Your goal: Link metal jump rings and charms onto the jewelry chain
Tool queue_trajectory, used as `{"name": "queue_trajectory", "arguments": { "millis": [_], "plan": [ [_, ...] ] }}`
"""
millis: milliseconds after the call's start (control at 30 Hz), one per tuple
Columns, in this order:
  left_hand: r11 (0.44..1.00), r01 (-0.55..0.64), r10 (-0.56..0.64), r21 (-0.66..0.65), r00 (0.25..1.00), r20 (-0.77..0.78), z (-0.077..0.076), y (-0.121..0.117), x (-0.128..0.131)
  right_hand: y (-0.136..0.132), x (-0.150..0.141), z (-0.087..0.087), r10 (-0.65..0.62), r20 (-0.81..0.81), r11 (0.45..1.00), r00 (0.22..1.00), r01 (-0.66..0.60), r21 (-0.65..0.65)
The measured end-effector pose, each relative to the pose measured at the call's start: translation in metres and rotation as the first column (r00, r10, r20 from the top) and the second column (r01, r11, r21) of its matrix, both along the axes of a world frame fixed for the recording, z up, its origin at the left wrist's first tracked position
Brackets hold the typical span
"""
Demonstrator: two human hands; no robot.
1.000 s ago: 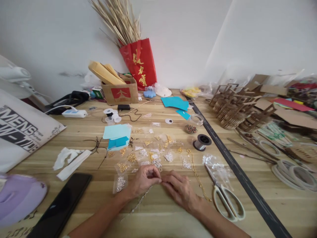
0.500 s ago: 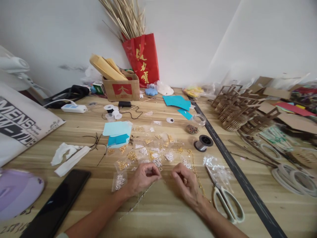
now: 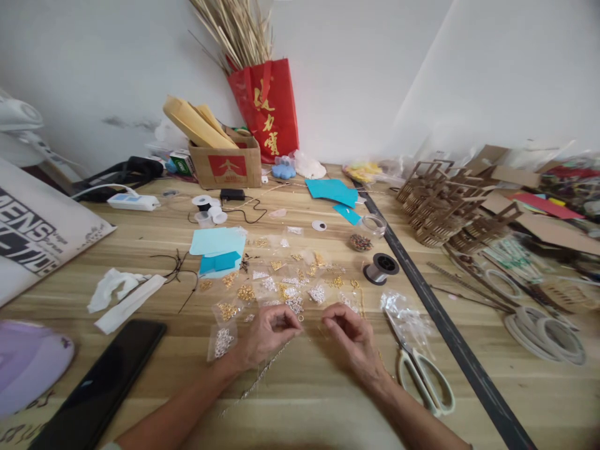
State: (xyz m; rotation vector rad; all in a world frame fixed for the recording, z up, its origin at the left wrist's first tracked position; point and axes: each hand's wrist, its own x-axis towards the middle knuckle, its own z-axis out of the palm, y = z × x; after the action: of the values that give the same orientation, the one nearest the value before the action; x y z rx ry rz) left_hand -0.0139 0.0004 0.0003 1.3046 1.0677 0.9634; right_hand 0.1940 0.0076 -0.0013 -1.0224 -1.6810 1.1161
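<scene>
My left hand (image 3: 272,331) is closed in a pinch on a thin silvery beaded strand (image 3: 257,378), which trails down to the left across the wooden table. A short gap to the right, my right hand (image 3: 350,334) has its thumb and forefinger pressed together. Whatever lies between those fingertips is too fine to make out. Just beyond both hands are silver rings (image 3: 294,304) and small bags of gold findings (image 3: 246,292). Partly behind my right hand runs a gold chain (image 3: 360,300). Near my left wrist lies a bag of silver links (image 3: 224,342).
White-handled scissors (image 3: 424,378) and a crumpled clear bag (image 3: 410,315) lie at right, below a wire spool (image 3: 382,269). A black phone (image 3: 100,381) rests at left. Light blue cards (image 3: 215,244) lie farther back. Brown woven baskets (image 3: 435,206) crowd the right side.
My hands were together at the fingertips; my right hand has drawn away to the right, leaving a gap. The left keeps its pinch on the strand. The view has shifted slightly.
</scene>
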Motion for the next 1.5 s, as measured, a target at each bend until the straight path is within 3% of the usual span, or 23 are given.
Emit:
{"name": "queue_trajectory", "arguments": {
  "millis": [233, 400, 1000, 1100, 1200, 1267, 1367, 1500],
  "plan": [
    [0.996, 0.018, -0.011, 0.088, 0.997, -0.083, 0.001, -0.003, 0.003, -0.003, -0.004, 0.009, 0.128, 0.199, 0.978, 0.972, -0.156, 0.135],
    [0.99, 0.026, -0.008, 0.141, 0.992, -0.124, -0.001, -0.006, 0.008, -0.006, -0.007, 0.006, 0.149, 0.23, 0.969, 0.962, -0.188, 0.161],
    [0.974, 0.024, 0.028, 0.225, 0.974, -0.223, 0.006, -0.006, 0.012, -0.004, -0.007, 0.013, 0.139, 0.249, 0.99, 0.958, -0.142, -0.005],
    [0.97, -0.027, 0.084, 0.243, 0.97, -0.229, 0.009, -0.008, 0.012, -0.001, -0.006, 0.012, 0.127, 0.232, 0.992, 0.964, -0.126, -0.02],
    [0.937, -0.061, 0.16, 0.344, 0.95, -0.267, 0.007, -0.009, 0.012, 0.003, -0.005, 0.007, 0.091, 0.194, 0.995, 0.977, -0.082, -0.053],
    [0.894, 0.01, 0.149, 0.448, 0.937, -0.317, 0.004, -0.011, 0.013, 0.005, -0.005, 0.004, 0.074, 0.158, 0.994, 0.985, -0.06, -0.092],
    [0.798, 0.209, 0.08, 0.565, 0.893, -0.443, 0.001, -0.014, 0.018, 0.008, -0.006, 0.001, 0.058, 0.114, 0.989, 0.992, -0.041, -0.141],
    [0.702, 0.476, 0.035, 0.53, 0.72, -0.693, 0.005, -0.017, 0.027, 0.01, -0.008, -0.004, 0.028, 0.048, 0.989, 0.998, -0.02, -0.147]
  ]
}}
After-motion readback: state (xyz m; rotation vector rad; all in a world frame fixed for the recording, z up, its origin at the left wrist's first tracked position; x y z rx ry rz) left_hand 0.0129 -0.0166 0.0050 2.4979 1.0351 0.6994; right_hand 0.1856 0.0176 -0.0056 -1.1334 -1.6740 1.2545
